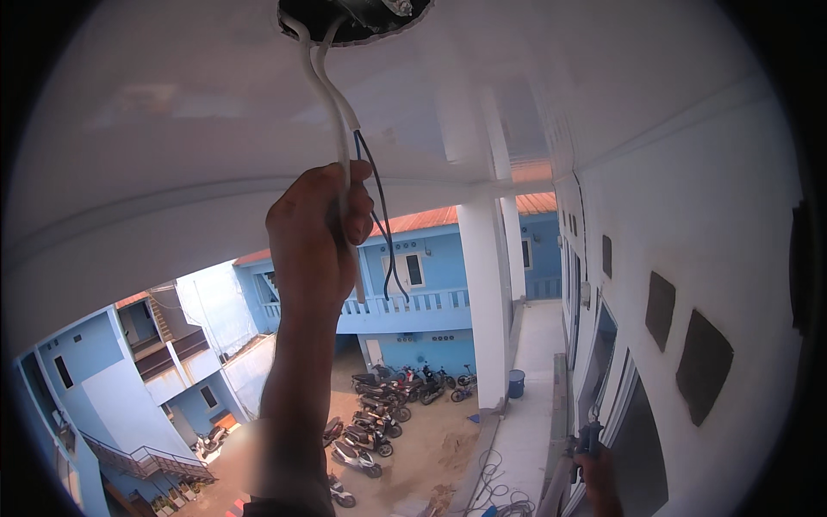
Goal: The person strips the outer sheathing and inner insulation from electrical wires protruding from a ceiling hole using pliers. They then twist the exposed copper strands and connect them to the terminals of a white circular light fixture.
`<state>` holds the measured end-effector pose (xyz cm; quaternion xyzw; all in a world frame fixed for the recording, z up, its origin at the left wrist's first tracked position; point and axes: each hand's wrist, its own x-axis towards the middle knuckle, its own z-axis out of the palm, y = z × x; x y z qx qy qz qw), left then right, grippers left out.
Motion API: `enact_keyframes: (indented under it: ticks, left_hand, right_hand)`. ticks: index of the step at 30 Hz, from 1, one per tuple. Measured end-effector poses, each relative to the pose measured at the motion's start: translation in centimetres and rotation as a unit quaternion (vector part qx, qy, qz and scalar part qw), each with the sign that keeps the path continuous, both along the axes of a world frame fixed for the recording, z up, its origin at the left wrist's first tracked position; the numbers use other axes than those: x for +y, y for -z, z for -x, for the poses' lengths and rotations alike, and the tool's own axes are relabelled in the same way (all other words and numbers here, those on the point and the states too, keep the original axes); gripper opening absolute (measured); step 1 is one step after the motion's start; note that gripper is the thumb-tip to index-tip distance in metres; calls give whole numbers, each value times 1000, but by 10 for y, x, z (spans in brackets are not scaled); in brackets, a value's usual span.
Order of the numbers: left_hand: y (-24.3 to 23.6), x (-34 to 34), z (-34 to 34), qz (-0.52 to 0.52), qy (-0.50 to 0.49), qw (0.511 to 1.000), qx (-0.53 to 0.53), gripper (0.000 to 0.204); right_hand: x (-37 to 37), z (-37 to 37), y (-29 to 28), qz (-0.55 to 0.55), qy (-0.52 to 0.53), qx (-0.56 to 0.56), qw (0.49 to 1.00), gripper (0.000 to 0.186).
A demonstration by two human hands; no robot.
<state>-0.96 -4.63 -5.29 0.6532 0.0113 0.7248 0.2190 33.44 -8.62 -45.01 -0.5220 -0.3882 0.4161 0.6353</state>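
1. White cable (338,125), upper centre of the frame: my left hand (314,211) grasps it, thumb and fingers pinched around it; its free end hangs just below the fist.
2. Second cable (343,99), just beside it: sheath ends above the hand, thin dark wires (377,172) running down past my fingertips. Whether they touch, I cannot tell.
3. Both cables drop from a dark hole (366,24) in the white ceiling (198,112), top of frame.
4. Right hand (600,478), lower right: fingers curled around a dark tool (590,438); type unclear on my feed.
5. Beyond, right of centre: pale walkway (543,353), blue bucket (516,383).
6. Far, lower centre: parked motorbikes (372,418); blue building (446,269) behind.
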Motion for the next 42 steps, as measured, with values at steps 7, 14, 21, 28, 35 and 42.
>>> enact_keyframes:
  ticks: [7, 14, 21, 28, 35, 42]
  left_hand:
    - [3, -3, 3, -42, 15, 999, -22, 21]
    - [4, 2, 6, -78, -30, 996, 9, 26]
    - [5, -3, 3, -114, -25, 993, 2, 23]
    - [4, -2, 9, -123, -58, 991, 4, 23]
    - [4, -3, 6, -145, -89, 986, -4, 21]
    - [5, -4, 8, -168, -141, 976, 16, 21]
  right_hand:
    - [-18, 34, -265, -134, -122, -195, 964, 54]
    - [-26, 106, -371, -306, -117, -379, 865, 40]
    - [-22, 134, -393, -504, 74, -555, 658, 28]
    - [-13, 140, -399, -526, 184, -598, 577, 28]
    - [-15, 141, -405, -497, 211, -637, 550, 27]
    - [-9, 136, -408, -489, 218, -659, 528, 24]
